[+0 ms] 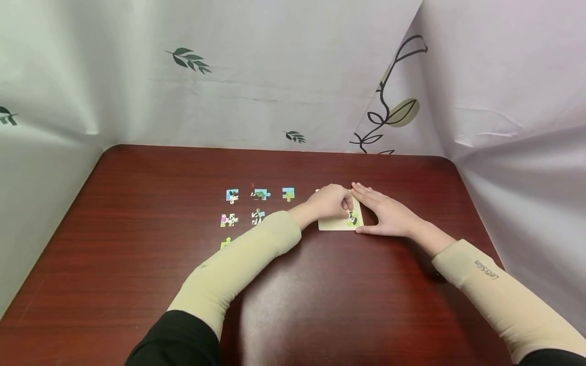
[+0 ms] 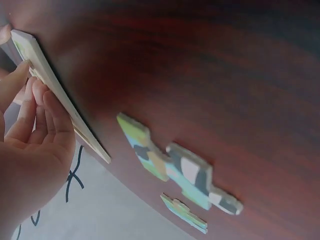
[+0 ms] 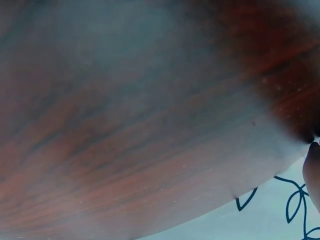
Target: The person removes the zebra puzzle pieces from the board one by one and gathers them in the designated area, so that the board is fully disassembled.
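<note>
A pale, shallow puzzle tray [image 1: 331, 224] lies on the table right of centre in the head view. Over it reaches my left hand [image 1: 329, 202], fingers curled, with thumb and fingertip pinching at a green puzzle piece with a black-and-white animal [image 1: 353, 219] near the tray's lower right. The left wrist view shows that hand [image 2: 40, 155] from the side against the tray [image 2: 62, 95]; the piece is hidden there. My right hand [image 1: 389, 213] rests with straight fingers and spread thumb along the tray's right edge. Only a dark bit of it [image 3: 313, 175] enters the right wrist view.
Loose puzzle pieces lie in spaced rows left of the tray, among them a blue-green one [image 1: 288, 193], a pink-and-white one [image 1: 229, 220] and a green one [image 1: 226, 243]. My left forearm covers part of that area. A patterned white curtain [image 1: 274, 76] hangs behind the table.
</note>
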Demonstrator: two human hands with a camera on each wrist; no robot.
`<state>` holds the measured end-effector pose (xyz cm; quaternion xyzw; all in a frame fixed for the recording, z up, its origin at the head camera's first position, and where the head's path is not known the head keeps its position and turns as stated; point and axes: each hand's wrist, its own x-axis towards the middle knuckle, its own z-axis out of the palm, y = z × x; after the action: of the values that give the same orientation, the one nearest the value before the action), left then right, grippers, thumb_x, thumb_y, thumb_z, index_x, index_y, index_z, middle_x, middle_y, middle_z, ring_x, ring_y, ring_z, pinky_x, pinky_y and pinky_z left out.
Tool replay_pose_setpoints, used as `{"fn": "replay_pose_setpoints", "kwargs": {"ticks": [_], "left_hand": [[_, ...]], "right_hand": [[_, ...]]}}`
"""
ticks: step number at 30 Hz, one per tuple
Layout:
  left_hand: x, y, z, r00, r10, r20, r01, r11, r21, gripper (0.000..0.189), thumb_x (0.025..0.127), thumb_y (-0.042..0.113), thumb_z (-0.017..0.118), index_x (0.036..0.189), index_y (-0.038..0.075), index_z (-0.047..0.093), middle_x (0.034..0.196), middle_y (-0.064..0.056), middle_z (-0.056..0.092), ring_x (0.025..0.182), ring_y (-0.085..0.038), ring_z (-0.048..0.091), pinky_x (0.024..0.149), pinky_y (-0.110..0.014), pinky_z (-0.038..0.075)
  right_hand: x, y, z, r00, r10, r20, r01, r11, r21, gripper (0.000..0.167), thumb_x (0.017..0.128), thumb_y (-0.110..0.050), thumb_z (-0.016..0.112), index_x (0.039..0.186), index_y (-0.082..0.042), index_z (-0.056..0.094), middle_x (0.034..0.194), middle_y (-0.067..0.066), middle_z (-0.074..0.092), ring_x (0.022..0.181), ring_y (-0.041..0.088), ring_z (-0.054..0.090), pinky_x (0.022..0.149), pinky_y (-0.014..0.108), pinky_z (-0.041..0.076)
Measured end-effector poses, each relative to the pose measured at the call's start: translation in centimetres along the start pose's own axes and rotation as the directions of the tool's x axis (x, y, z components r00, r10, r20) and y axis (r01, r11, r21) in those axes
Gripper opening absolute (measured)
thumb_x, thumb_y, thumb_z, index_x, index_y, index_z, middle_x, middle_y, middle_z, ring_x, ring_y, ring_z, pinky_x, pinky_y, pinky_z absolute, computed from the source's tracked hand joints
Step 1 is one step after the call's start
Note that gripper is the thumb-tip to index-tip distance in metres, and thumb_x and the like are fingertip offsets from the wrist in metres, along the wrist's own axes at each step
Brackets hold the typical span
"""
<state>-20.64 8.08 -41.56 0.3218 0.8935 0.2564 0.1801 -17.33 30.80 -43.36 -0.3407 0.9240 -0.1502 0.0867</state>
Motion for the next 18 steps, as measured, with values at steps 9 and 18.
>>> {"fn": "replay_pose_setpoints", "kwargs": {"ticks": [9,18], "left_hand": [[-0.08,0.31,0.01,1.000,0.014,0.003,-0.014,0.999,0.041,0.012,0.092,0.013,0.082,0.103,0.012,0.078,0.095,0.002,0.071,0.089,-0.010,0.063,0.084,-0.023,0.050],[-0.13,0.39,0.08,0.999,0.023,-0.029,-0.024,1.000,-0.006,0.009,0.091,0.010,0.080,0.099,0.011,0.078,0.092,-0.001,0.076,0.083,-0.008,0.065,0.076,-0.018,0.049]], "right_hand": [[-0.02,0.10,0.07,1.000,-0.006,-0.011,0.006,1.000,-0.006,0.107,0.087,-0.048,0.085,0.166,-0.002,0.030,0.175,0.018,0.026,0.162,0.037,0.028,0.131,0.055,0.026],[-0.03,0.14,0.10,1.000,-0.007,-0.009,0.007,1.000,-0.006,0.106,0.087,-0.048,0.085,0.166,-0.003,0.031,0.175,0.017,0.026,0.162,0.038,0.029,0.131,0.055,0.025]]}}
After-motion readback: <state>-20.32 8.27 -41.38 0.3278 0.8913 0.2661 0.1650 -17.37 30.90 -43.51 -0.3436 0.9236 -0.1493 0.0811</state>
